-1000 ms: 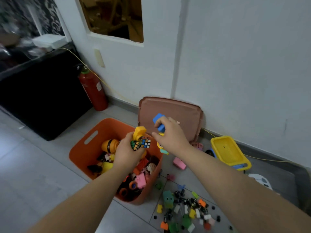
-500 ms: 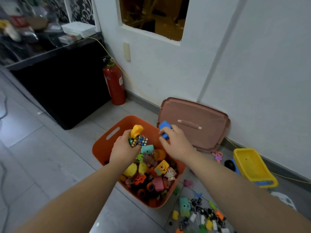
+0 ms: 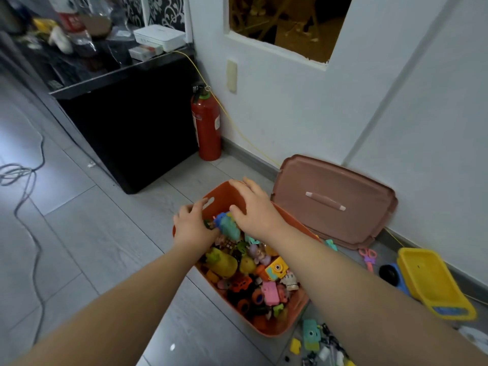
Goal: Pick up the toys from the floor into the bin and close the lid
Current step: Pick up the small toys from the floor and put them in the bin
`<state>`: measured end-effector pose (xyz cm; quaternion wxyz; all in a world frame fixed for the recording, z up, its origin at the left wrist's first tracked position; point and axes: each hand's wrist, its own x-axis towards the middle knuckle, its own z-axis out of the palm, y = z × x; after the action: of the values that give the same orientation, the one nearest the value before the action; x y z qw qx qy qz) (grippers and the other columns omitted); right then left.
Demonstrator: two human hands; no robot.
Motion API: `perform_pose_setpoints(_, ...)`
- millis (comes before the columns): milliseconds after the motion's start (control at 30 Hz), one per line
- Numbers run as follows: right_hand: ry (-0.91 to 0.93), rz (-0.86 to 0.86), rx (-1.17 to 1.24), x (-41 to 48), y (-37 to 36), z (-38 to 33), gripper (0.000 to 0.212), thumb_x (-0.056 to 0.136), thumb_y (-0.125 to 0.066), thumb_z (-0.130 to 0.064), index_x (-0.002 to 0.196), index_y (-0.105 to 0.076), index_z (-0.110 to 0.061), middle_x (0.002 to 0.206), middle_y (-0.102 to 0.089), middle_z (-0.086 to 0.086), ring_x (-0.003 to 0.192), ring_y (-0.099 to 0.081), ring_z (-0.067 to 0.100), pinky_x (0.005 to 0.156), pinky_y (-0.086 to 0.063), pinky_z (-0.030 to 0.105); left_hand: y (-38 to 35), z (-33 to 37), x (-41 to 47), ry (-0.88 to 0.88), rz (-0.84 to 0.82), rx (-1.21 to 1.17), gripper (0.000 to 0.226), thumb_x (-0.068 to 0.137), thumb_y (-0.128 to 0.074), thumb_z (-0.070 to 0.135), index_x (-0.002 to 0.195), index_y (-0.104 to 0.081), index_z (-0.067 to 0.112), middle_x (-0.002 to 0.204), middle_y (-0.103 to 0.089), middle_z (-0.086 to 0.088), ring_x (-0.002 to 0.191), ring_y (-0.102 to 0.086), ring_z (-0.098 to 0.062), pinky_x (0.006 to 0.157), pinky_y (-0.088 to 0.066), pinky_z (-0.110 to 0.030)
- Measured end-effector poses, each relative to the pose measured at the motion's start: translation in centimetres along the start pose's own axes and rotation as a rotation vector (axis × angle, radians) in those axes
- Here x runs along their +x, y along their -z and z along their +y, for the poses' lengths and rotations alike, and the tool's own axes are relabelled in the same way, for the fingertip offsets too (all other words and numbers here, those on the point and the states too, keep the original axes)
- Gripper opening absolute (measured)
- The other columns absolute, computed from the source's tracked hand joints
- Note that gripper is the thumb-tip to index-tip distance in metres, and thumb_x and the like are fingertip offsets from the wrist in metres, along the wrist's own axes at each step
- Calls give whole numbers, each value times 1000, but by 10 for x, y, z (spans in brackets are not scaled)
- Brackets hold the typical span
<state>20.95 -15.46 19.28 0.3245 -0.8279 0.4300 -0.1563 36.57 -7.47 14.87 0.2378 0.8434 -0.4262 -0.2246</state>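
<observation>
Head cam: half a second ago both hands were carrying toys. Now the left hand (image 3: 194, 228) and right hand (image 3: 254, 210) are down over the orange bin (image 3: 277, 331) at lower middle, fingers spread and holding nothing, so that load's dropped. The bin's long axis runs upper left to lower right. The lid (image 3: 343, 228) leans on the wall (image 3: 290, 114), handle facing us. More loose toys (image 3: 311, 336) wait at bottom right.

orange bin (image 3: 274, 329), brown lid (image 3: 330, 202), red extinguisher (image 3: 206, 128)
</observation>
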Motion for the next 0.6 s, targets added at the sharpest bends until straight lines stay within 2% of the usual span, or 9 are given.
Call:
perform_pose_setpoints(200,-49,2,-71,-19,22,25,59,97,-55,-33,152,-33,-37,164,-19,6,151,-17,28,122,-22,45,-8,4,-7,-63,-53,44,79,79,-78,35,147,-38,34,143,-40,-7,133,-35,-29,106,-41,-43)
perform_pose_setpoints(433,-124,65,-166,-65,70,69,59,96,-55,-34,152,-35,-32,164,-19,5,151,-16,28,121,-21,43,-35,45,-28,-166,-122,16,71,86,-71,40,148,-38,34,147,-36,-4,133,-37,-27,100,-46,-40)
perform_pose_setpoints(600,-161,78,-214,-111,101,111,62,90,-51,-43,149,-34,-37,163,-23,-2,149,-24,26,117,-32,50,-73,96,-61,-304,-180,-14,68,87,-68,42,147,-40,29,143,-39,-3,128,-43,-24,103,-45,-38)
